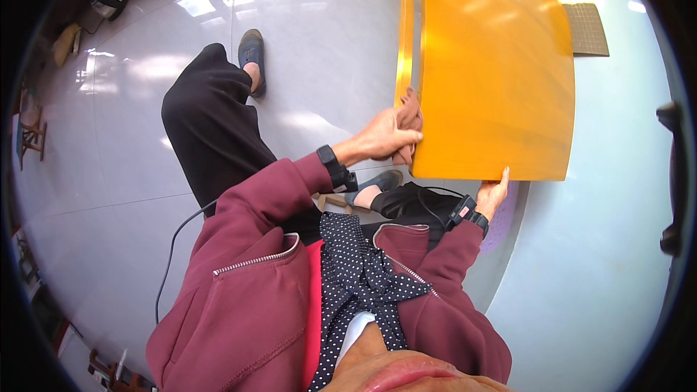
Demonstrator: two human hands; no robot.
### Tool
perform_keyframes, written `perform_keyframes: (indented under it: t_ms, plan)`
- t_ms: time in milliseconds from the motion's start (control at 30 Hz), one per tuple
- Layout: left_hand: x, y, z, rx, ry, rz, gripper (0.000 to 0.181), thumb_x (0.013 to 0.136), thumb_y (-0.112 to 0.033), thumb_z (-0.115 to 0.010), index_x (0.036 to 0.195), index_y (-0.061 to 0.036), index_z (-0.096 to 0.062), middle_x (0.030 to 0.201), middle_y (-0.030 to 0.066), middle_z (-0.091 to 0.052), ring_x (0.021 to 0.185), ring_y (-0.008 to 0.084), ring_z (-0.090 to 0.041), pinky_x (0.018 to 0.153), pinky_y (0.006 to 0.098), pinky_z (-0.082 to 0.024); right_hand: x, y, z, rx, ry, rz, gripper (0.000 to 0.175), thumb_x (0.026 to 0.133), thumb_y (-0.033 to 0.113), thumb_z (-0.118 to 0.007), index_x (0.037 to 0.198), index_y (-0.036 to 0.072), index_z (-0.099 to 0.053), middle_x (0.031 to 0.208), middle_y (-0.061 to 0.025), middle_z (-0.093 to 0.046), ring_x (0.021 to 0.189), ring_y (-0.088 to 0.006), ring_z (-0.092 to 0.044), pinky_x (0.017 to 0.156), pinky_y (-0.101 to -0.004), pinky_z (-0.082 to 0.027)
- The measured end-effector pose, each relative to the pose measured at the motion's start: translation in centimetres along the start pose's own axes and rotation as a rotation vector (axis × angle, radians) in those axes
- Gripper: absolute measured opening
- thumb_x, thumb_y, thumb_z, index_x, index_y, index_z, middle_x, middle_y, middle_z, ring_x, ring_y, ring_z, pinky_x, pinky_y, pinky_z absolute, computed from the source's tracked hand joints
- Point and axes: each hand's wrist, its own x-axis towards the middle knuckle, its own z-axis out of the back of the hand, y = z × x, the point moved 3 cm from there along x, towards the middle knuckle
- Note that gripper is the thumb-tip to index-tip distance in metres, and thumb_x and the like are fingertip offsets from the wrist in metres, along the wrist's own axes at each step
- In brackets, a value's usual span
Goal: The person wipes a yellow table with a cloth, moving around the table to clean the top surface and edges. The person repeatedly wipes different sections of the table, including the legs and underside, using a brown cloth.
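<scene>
A yellow varnished wooden panel, perhaps the seat of a chair or stool, fills the upper right before me. Alongside its left edge runs a narrow wooden bar of the same colour. My left hand grips a crumpled brownish-pink cloth pressed against that left edge, thumb lying by the panel's rim. At the near edge, my right hand holds the panel with the thumb up along its face; the other fingers are mostly hidden beneath. Both wrists wear black strapped devices.
Right of the panel is a pale blue surface, with a brown woven mat at its far end. A purple perforated thing shows behind my right wrist. A kettle and a small folding stool stand left on the tiled floor. A black cable hangs from my left side.
</scene>
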Motion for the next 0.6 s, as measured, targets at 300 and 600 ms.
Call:
perform_keyframes:
  t_ms: [300,600]
  plan:
    - [3.3,-0.7,5.4,0.063,0.051,-0.033,0.067,0.093,-0.016,-0.062,0.154,0.0003,-0.039,0.093,0.0039,-0.065,0.078,0.0101,-0.059,0.073,0.0276,-0.052,-2.6,3.6,-1.7,-1.026,-0.295,0.775,0.046,0.095,0.021,-0.07,0.136,0.004,-0.056,0.148,-0.0179,-0.048,0.135,-0.0363,-0.045,0.111,-0.0498,-0.039]
    - [21.6,-14.7,16.5,0.055,-0.599,-0.299,0.042,0.102,-0.042,-0.059,0.107,-0.0008,-0.063,0.089,0.0086,-0.07,0.081,0.0167,-0.069,0.073,0.0314,-0.056,-5.1,3.1,-8.1,-1.413,0.322,0.967,0.045,0.099,0.023,-0.06,0.141,0.005,-0.056,0.154,-0.0198,-0.045,0.145,-0.0397,-0.037,0.119,-0.052,-0.027]
